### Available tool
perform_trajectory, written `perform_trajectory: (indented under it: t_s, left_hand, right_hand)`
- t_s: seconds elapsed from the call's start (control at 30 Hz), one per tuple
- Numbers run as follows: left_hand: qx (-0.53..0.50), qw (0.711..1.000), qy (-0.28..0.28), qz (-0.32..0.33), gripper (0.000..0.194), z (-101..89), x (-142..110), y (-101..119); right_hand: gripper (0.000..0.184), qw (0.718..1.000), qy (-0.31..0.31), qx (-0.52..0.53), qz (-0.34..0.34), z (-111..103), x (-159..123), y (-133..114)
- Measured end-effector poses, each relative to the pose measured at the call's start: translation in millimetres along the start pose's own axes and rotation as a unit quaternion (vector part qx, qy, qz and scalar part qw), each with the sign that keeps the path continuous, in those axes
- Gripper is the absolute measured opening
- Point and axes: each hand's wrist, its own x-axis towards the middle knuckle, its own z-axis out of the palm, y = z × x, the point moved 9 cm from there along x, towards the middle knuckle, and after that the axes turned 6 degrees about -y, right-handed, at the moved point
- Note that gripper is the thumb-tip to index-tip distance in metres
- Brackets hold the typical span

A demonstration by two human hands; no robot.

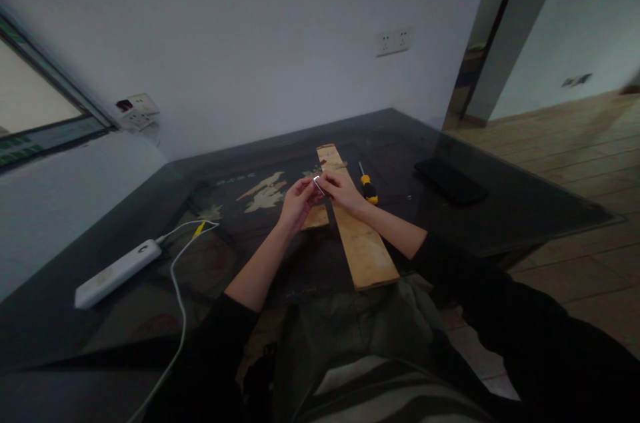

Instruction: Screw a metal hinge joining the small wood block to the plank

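Under the right hand point(337, 188) lies a flat, pale wood board point(363, 243), the bit held between both hands looks like shiny metal point(319, 184), and the dark table point(260, 243) around them looks smooth and glossy.

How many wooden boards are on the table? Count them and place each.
2: the long board, its near end by the person's lap, and the short board, left of it, close to the left hand. Others may be hidden.
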Motion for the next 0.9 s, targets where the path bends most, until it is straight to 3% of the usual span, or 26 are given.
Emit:
perform_trajectory:
  t_s: [0.6, 0.9]
  left_hand:
    - [-0.006, 1.000, -0.006, 0.002, 0.041, -5.6, 3, -3]
    - [0.046, 0.999, 0.017, -0.008, 0.047, -8.8, 1, -8]
  right_hand:
    - [0.055, 0.998, 0.041, -0.049, -0.025, -13, 3, 10]
    - [0.035, 0.991, 0.050, -0.121, -0.026, -19, 0, 5]
